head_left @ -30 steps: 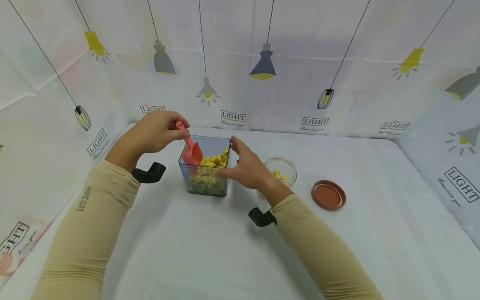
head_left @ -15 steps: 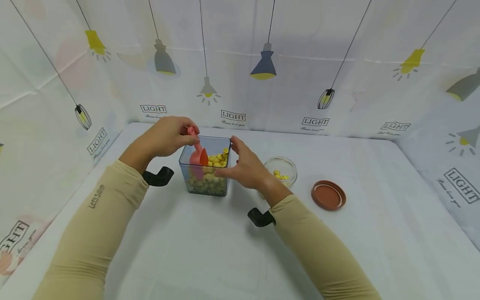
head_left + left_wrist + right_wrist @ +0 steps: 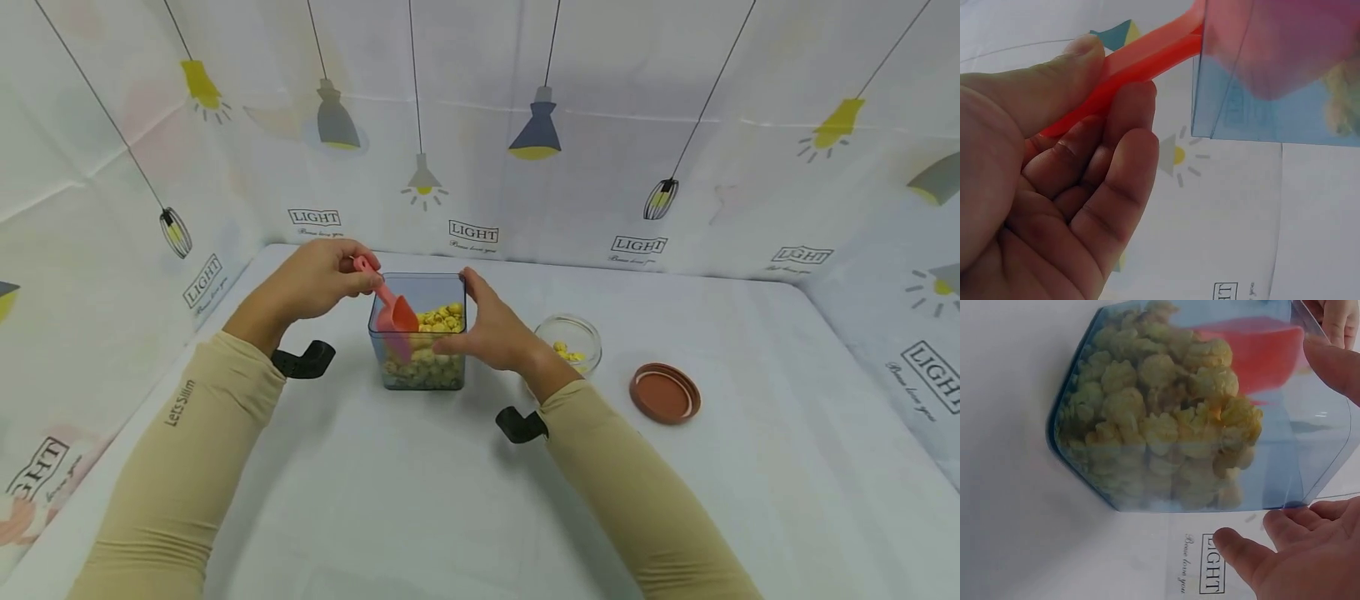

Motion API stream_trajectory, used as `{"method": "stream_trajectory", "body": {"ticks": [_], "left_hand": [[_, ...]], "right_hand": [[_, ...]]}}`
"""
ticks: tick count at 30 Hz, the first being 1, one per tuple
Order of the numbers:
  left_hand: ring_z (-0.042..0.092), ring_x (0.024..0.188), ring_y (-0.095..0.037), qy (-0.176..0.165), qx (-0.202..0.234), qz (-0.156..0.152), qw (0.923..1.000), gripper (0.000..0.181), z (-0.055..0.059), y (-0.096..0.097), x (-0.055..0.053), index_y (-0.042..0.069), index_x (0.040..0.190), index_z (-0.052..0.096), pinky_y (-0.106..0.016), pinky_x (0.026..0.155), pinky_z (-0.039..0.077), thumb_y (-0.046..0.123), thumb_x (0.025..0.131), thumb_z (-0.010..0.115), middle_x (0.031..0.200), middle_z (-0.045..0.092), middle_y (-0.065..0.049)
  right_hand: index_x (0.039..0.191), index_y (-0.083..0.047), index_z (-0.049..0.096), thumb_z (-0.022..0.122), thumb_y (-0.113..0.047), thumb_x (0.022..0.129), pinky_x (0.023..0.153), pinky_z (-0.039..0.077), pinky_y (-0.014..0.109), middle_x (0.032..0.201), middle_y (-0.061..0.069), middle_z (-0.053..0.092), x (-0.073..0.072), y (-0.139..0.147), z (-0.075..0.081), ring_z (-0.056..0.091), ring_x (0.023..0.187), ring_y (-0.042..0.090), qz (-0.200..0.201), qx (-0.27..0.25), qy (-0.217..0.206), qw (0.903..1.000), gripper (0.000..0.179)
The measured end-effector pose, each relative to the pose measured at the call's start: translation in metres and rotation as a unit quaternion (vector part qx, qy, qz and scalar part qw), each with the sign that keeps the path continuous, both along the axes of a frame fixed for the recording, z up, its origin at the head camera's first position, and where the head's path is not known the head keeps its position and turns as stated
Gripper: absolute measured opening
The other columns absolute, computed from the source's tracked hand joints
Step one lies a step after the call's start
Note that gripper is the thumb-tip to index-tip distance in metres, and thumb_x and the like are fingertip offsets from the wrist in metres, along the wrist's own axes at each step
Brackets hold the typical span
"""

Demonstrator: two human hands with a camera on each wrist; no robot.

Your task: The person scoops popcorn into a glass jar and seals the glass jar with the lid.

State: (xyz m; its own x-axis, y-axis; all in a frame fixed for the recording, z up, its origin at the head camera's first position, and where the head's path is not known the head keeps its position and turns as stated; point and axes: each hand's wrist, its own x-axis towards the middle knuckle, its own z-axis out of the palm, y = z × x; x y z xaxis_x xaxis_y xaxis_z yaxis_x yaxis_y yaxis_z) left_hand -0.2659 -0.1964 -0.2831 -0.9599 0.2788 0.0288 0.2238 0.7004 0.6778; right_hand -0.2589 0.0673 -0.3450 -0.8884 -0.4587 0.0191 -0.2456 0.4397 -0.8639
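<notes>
My left hand (image 3: 318, 275) pinches the handle of a pink-red scoop (image 3: 397, 315) between thumb and fingers, plainly seen in the left wrist view. The scoop's bowl is inside a clear bluish square container (image 3: 378, 358), by its left wall, with the handle slanting up over the left rim. Yellow popcorn (image 3: 1160, 425) fills the container's lower part, heaped toward the right. My right hand (image 3: 491, 329) holds the container at its right side, thumb at the front and fingers toward the back. From the head view I cannot tell how much popcorn is in the scoop.
To the right, partly behind my right wrist, stands a clear round jar (image 3: 592, 337) with a few popcorn pieces (image 3: 567, 352). A reddish-brown round lid (image 3: 665, 393) lies farther right on the white-covered table (image 3: 420, 500). A lamp-printed cloth (image 3: 600, 167) rises behind.
The scoop first moved right inside the container. Its handle has since tipped back to the left with my left hand. My right hand keeps its hold on the container.
</notes>
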Motion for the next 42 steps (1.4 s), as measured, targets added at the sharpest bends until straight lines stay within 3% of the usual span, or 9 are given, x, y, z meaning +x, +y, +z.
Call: {"method": "stream_trajectory", "body": {"ticks": [8,16,22,28,32,38,42], "left_hand": [[0.063,0.094,-0.026,0.013,0.018,0.020,0.9996,0.027,-0.004,0.002,0.006,0.008,0.114,0.065,-0.038,0.070,0.045,0.028,0.097,0.069,0.096,0.069,-0.006],[0.056,0.088,-0.026,0.048,-0.027,0.029,0.9981,0.024,-0.003,0.004,0.016,0.008,0.110,0.067,-0.037,0.069,0.044,0.027,0.096,0.070,0.088,0.065,-0.006],[0.057,0.090,-0.026,0.053,-0.032,0.020,0.9979,0.025,-0.002,0.008,0.018,0.007,0.112,0.066,-0.039,0.075,0.047,0.027,0.096,0.070,0.095,0.068,-0.008],[0.056,0.088,-0.024,0.034,-0.003,0.010,0.9994,0.024,-0.012,0.008,0.014,0.007,0.112,0.067,-0.036,0.071,0.045,0.026,0.097,0.069,0.093,0.069,-0.005],[0.060,0.090,-0.026,0.004,0.049,0.007,0.9987,0.032,-0.017,0.006,0.013,0.005,0.117,0.064,-0.037,0.075,0.048,0.030,0.097,0.068,0.101,0.071,-0.008],[0.069,0.098,-0.026,-0.040,0.124,0.015,0.9913,0.036,-0.022,0.001,0.015,0.000,0.121,0.061,-0.039,0.094,0.054,0.026,0.097,0.069,0.111,0.070,-0.012],[0.070,0.098,-0.022,-0.050,0.155,0.021,0.9865,0.036,-0.026,-0.001,0.015,-0.003,0.123,0.059,-0.033,0.091,0.055,0.021,0.098,0.068,0.112,0.069,-0.016]], "right_hand": [[0.160,-0.009,0.008,0.087,-0.041,0.074,0.118,0.026,0.047,0.161,0.009,0.022,0.005,-0.002,-0.001,0.025,0.146,0.023,-0.030,0.020,0.017,0.9992,0.121],[0.158,-0.005,0.016,0.088,-0.043,0.072,0.115,0.034,0.046,0.153,0.010,0.033,0.013,-0.010,-0.006,0.035,0.138,0.023,-0.068,0.025,0.045,0.9964,0.118],[0.159,-0.007,0.015,0.087,-0.043,0.072,0.113,0.036,0.047,0.156,0.012,0.030,0.014,-0.007,-0.008,0.034,0.140,0.025,-0.066,0.010,0.040,0.9970,0.118],[0.159,-0.008,0.016,0.088,-0.044,0.072,0.113,0.036,0.048,0.157,0.011,0.031,0.013,-0.007,-0.010,0.033,0.141,0.024,-0.061,0.005,0.040,0.9973,0.119],[0.159,-0.008,0.017,0.087,-0.045,0.073,0.114,0.033,0.050,0.157,0.011,0.031,0.013,-0.007,-0.011,0.033,0.142,0.024,-0.067,0.014,0.046,0.9966,0.117],[0.159,-0.006,0.017,0.087,-0.044,0.074,0.116,0.031,0.049,0.156,0.011,0.032,0.014,-0.006,-0.012,0.034,0.141,0.024,-0.065,0.015,0.052,0.9964,0.116],[0.159,-0.006,0.017,0.087,-0.042,0.074,0.115,0.031,0.050,0.156,0.012,0.033,0.014,-0.005,-0.012,0.034,0.141,0.024,-0.065,0.012,0.051,0.9965,0.116]]}}
